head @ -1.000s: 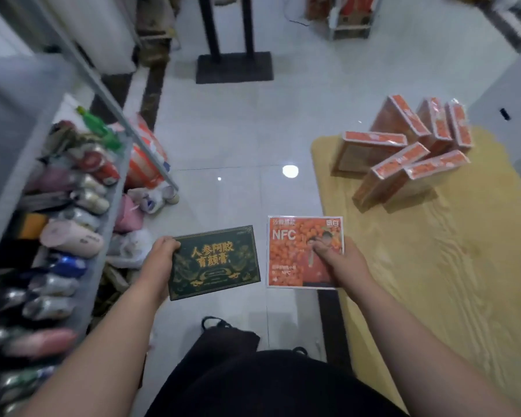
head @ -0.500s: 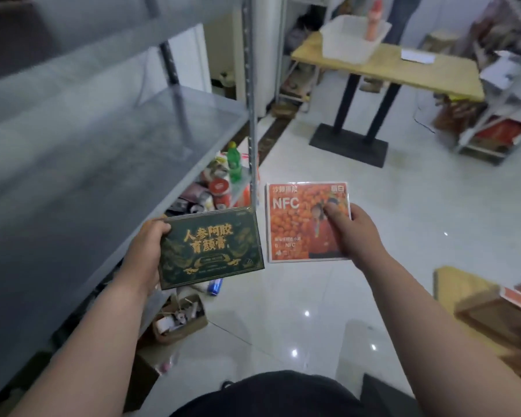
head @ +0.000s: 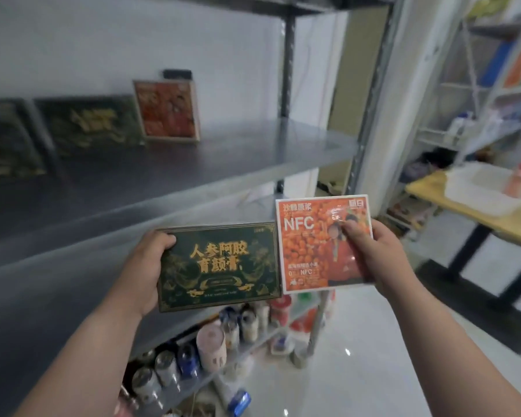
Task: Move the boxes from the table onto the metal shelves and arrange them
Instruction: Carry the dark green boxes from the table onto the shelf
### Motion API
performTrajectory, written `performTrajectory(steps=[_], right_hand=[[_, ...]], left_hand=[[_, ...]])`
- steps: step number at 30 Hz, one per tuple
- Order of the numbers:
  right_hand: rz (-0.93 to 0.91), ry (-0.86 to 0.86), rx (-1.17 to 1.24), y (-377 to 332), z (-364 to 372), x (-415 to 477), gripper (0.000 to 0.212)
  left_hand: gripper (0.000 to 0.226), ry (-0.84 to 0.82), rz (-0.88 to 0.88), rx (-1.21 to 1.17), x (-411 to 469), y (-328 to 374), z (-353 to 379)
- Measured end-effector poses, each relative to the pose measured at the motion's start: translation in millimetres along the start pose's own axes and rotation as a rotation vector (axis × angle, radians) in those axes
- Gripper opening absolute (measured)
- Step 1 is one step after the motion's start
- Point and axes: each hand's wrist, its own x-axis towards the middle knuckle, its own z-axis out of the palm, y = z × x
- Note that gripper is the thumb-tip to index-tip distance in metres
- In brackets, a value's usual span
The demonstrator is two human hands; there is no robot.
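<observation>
The left hand [head: 146,270] gripped a green box [head: 218,267] by its left edge, and the right hand [head: 370,254] pinched an orange box [head: 313,248] just beside it. Above and beyond both hands, the metal shelf [head: 223,158] held an upright orange box [head: 167,111] beside two dark green boxes [head: 88,124].

Stockroom or small shop: metal shelves [head: 223,158] carry upright boxes [head: 167,111], bottles [head: 211,347] crowd a lower tier, more racks [head: 451,135] stand behind a wooden table [head: 427,188]
</observation>
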Motion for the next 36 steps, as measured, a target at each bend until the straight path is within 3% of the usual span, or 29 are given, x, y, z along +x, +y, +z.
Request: performTrajectory(steps=[13,17,19,21,25,31,34,36], right_hand=[[-0.218,-0.383,0.138,-100.3,78.2,146.1,0.019],[-0.268,-0.43,0.153,-118.0,121.5,172.3,0.055],[-0.289,-0.423,0.147,-124.7,143.1,185.5,0.051],[-0.303,-0.417,0.132,-127.8,163.7,200.0,0.036],[-0.333,-0.412,0.127,-130.7,197.3,222.2,0.031],[-0.303,-0.405,0.086,-123.1,221.5,262.8,0.033],[-0.291,-0.441,0.061,-116.5,219.6,280.9,0.047],[-0.31,-0.463,0.017,-113.7,214.7,293.7,0.068]], left_hand=[[0.011,0.315,0.33,-0.019,-7.9,112.5,12.8],[0.022,0.356,0.453,0.047,11.1,143.0,-3.6],[0.027,0.368,0.49,0.123,23.8,153.4,-13.0],[0.025,0.362,0.502,0.191,37.5,161.9,-24.3],[0.024,0.322,0.462,0.405,75.6,172.3,-51.6],[0.031,0.26,0.412,0.265,124.8,174.0,-56.8],[0.03,0.316,0.405,0.348,134.0,173.6,-57.9],[0.027,0.407,0.426,0.559,137.2,175.7,-59.2]])
